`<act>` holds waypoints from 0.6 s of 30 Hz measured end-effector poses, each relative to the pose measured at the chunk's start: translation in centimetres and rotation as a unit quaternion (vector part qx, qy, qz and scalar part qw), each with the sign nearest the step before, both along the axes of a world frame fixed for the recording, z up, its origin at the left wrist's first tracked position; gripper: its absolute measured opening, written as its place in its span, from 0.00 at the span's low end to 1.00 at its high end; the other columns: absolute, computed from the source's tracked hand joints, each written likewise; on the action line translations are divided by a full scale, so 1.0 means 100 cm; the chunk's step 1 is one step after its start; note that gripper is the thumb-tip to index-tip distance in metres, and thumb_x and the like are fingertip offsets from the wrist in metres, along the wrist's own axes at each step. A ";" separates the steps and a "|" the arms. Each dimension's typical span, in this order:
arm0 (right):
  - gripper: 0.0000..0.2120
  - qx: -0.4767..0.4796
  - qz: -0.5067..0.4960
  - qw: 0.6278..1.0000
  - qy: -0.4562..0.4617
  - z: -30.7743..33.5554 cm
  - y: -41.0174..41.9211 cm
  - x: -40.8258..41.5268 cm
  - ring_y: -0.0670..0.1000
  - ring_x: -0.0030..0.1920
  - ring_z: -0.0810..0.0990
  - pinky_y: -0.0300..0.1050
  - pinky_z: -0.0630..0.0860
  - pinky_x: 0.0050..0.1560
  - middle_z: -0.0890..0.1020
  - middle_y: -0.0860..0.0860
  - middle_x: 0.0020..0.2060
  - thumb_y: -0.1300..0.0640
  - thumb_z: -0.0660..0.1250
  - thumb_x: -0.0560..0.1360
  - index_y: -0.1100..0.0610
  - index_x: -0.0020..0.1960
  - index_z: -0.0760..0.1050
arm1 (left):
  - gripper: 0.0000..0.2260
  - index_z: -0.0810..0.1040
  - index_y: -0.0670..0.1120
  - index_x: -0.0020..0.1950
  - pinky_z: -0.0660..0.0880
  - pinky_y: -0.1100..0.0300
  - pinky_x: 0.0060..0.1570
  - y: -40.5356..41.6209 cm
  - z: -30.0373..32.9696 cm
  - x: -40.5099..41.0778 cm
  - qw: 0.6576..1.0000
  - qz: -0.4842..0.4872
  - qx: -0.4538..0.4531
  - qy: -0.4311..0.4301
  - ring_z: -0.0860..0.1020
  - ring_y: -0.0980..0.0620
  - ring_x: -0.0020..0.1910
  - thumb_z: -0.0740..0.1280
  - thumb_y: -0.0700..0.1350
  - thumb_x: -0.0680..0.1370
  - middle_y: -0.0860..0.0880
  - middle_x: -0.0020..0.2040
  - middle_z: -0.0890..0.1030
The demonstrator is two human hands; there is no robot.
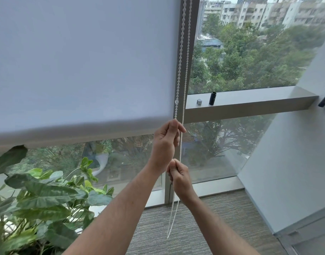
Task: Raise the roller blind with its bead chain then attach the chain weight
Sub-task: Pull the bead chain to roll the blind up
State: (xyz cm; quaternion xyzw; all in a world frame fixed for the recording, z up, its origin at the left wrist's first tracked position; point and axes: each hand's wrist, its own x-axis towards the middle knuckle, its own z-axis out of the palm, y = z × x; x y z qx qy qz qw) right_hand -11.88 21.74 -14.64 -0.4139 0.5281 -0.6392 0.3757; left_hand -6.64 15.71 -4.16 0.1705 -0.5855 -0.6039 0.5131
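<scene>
— Hands?
— Left hand (165, 142) grasps one strand of the bead chain (180, 57); right hand (180, 178), at its 6 o'clock, pinches the same strand.
— Blind?
— Roller blind (80, 67) partly lowered. Black chain weight (212, 98) stands on the ledge (250, 100), at 2 o'clock.

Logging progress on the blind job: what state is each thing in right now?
Blind: partly raised, bottom edge about level with the sill.
Chain: hangs in two strands, loop end free, no weight on it.
Left hand: grips the chain, higher up.
Right hand: grips the chain, lower down.
Black cylinder: upright on the sill.
Silver cap: on the sill beside it.
</scene>
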 end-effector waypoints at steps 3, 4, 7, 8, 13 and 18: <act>0.23 0.020 0.044 0.999 -0.024 -0.006 0.001 -0.002 0.45 0.26 0.61 0.46 0.57 0.28 0.66 0.47 0.26 0.61 0.56 0.84 0.47 0.31 0.71 | 0.16 0.78 0.51 0.38 0.61 0.65 0.26 0.006 -0.004 0.001 1.000 0.021 -0.008 -0.010 0.62 0.57 0.24 0.60 0.54 0.81 0.57 0.25 0.67; 0.22 0.020 0.058 0.998 -0.016 -0.006 0.001 -0.005 0.45 0.26 0.63 0.44 0.59 0.28 0.68 0.46 0.26 0.61 0.57 0.83 0.49 0.32 0.72 | 0.15 0.78 0.51 0.37 0.60 0.64 0.25 0.008 -0.006 0.000 1.000 0.025 -0.009 -0.014 0.62 0.56 0.24 0.60 0.54 0.81 0.56 0.25 0.66; 0.15 0.004 0.094 0.996 -0.001 -0.001 0.000 -0.021 0.46 0.33 0.76 0.41 0.72 0.37 0.79 0.48 0.31 0.58 0.59 0.79 0.55 0.36 0.78 | 0.15 0.77 0.53 0.37 0.59 0.63 0.25 0.010 -0.015 0.001 0.998 0.040 -0.014 -0.038 0.62 0.55 0.25 0.60 0.54 0.81 0.55 0.25 0.66; 0.14 0.002 0.095 0.995 -0.010 0.002 -0.002 -0.027 0.46 0.38 0.80 0.41 0.75 0.42 0.82 0.48 0.35 0.57 0.58 0.78 0.56 0.40 0.81 | 0.15 0.77 0.53 0.37 0.59 0.62 0.25 0.010 -0.019 0.001 0.998 0.043 -0.009 -0.045 0.62 0.55 0.26 0.60 0.54 0.81 0.54 0.26 0.66; 0.22 -0.025 0.019 0.999 -0.011 0.026 -0.015 -0.043 0.49 0.60 0.82 0.51 0.77 0.62 0.85 0.50 0.56 0.40 0.57 0.80 0.51 0.60 0.82 | 0.16 0.77 0.51 0.37 0.64 0.66 0.28 0.009 -0.039 0.006 0.998 0.027 0.011 -0.051 0.65 0.58 0.26 0.59 0.48 0.83 0.55 0.27 0.71; 0.18 -0.081 -0.015 0.997 -0.002 0.077 -0.024 -0.041 0.47 0.66 0.78 0.48 0.70 0.69 0.82 0.48 0.61 0.43 0.57 0.80 0.49 0.63 0.78 | 0.14 0.77 0.52 0.36 0.60 0.62 0.28 0.014 -0.060 0.007 0.995 0.043 0.035 -0.081 0.62 0.56 0.26 0.61 0.52 0.80 0.54 0.26 0.66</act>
